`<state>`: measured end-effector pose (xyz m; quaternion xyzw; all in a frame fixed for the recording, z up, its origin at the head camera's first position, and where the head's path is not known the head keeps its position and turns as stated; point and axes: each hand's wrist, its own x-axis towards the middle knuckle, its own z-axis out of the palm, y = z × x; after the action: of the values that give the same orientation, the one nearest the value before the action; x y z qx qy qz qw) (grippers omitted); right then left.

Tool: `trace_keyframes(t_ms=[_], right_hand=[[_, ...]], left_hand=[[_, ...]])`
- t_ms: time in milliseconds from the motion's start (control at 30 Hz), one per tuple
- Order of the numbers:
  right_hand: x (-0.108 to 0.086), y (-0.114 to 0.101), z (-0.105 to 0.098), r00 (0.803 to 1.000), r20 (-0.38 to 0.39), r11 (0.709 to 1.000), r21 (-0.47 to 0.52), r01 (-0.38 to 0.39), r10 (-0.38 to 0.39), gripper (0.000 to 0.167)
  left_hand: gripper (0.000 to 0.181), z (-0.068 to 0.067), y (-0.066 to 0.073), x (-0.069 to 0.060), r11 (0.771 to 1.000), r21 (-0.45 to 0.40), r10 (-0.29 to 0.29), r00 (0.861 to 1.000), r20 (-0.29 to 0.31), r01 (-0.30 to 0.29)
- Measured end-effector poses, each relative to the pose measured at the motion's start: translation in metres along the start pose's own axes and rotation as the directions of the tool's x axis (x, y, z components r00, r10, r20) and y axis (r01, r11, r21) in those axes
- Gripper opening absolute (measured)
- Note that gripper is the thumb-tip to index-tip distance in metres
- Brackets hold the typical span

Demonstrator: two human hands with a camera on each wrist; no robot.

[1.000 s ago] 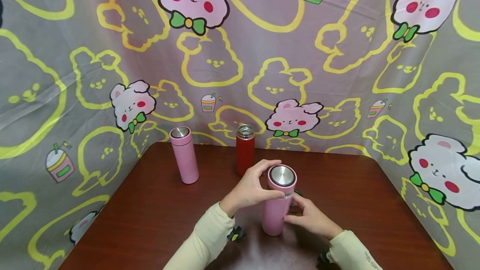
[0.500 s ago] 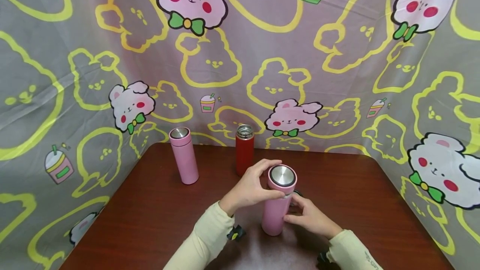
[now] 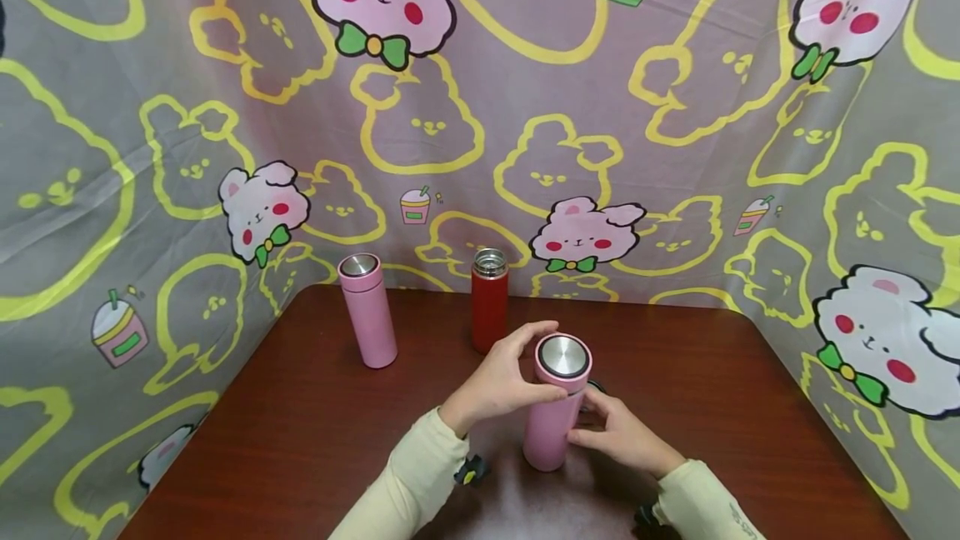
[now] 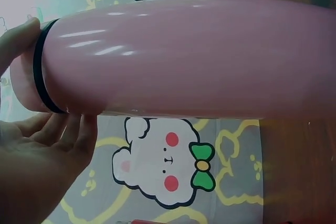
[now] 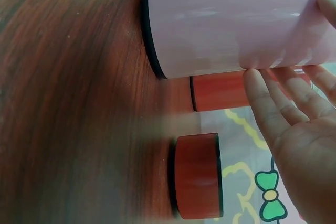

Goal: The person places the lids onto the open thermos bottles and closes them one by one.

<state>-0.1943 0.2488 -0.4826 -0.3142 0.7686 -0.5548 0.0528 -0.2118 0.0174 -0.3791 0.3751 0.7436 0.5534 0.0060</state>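
One nearer pink flask (image 3: 550, 436), long axis upright: left hand (image 3: 495, 383) grips lid (image 3: 564, 357) from nine o'clock; right hand (image 3: 621, 435) holds body, lower, from three o'clock.

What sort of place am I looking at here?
Probably a makeshift booth for tabletop work: cartoon-printed cloth hangs behind and on both sides of a brown table, where a pink flask is held.

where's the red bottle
In the head view, the red bottle stands toward the back of the table, beyond the left hand, right of the far pink bottle.
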Motion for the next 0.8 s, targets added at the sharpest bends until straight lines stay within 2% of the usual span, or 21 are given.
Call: trace_keyframes(t_ms=[267, 500, 600, 800], right_hand=[[0.000, 0.000, 0.000, 1.000, -0.003, 1.000, 0.003, -0.008, 0.008, 0.054], [-0.001, 0.001, 0.001, 1.000, 0.007, 1.000, 0.016, 0.019, -0.019, 0.051], [-0.001, 0.002, 0.001, 1.000, 0.009, 1.000, 0.019, 0.022, -0.022, 0.050], [-0.002, 0.001, 0.001, 1.000, 0.006, 0.999, 0.031, 0.010, -0.010, 0.053]], left_hand=[[0.069, 0.002, -0.005, -0.003, 0.995, -0.095, -0.023, 1.000, 0.002, 0.023], [0.069, 0.009, -0.006, -0.005, 0.993, -0.116, -0.015, 0.996, -0.083, 0.005], [0.068, 0.011, -0.006, -0.005, 0.988, -0.156, -0.016, 0.996, -0.092, 0.001], [0.065, 0.011, -0.007, -0.004, 0.986, -0.160, 0.031, 0.996, -0.090, -0.045]])
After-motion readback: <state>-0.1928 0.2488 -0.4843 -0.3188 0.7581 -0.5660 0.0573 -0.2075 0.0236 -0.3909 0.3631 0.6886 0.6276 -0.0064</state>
